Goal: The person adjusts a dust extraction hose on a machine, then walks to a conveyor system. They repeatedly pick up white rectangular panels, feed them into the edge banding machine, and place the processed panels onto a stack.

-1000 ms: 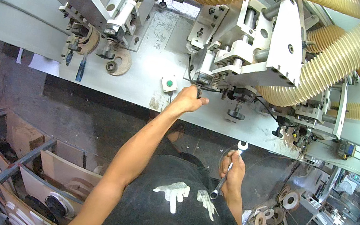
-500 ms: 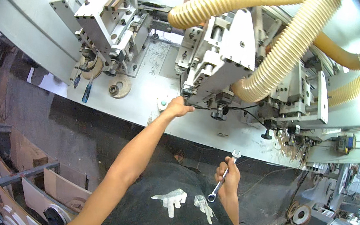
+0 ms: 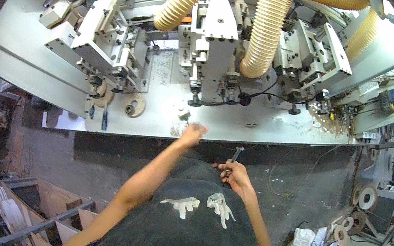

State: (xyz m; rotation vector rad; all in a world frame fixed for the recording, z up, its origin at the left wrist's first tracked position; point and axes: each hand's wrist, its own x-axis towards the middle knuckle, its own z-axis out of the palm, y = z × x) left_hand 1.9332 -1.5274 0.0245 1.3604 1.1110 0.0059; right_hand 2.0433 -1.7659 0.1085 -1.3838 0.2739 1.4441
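Note:
My right hand (image 3: 236,174) is closed around a metal wrench (image 3: 237,154), in front of the machine bed's edge. The wrench's open-jaw end points up and away from me; its lower part is hidden by my fingers. My left hand (image 3: 194,135) hovers by the front edge of the white machine bed (image 3: 155,125), smeared by motion, so its fingers are unclear. Just beyond it sits a small white button box (image 3: 184,113). Further back, a black knob (image 3: 195,101) hangs under the middle machine unit (image 3: 222,23), apart from the hand.
Ribbed yellow hoses (image 3: 265,30) run down to the units. A blue-handled screwdriver (image 3: 105,119) and a round disc (image 3: 139,101) lie on the bed at left. Wood shavings (image 3: 324,124) gather at right. Boards in a metal rack (image 3: 22,185) stand lower left; white bags (image 3: 302,243) lie lower right.
My left hand has come away from the knob under the middle unit, back toward the bed's edge. My right hand has moved left with the wrench, now tilted differently. The whole view has shifted.

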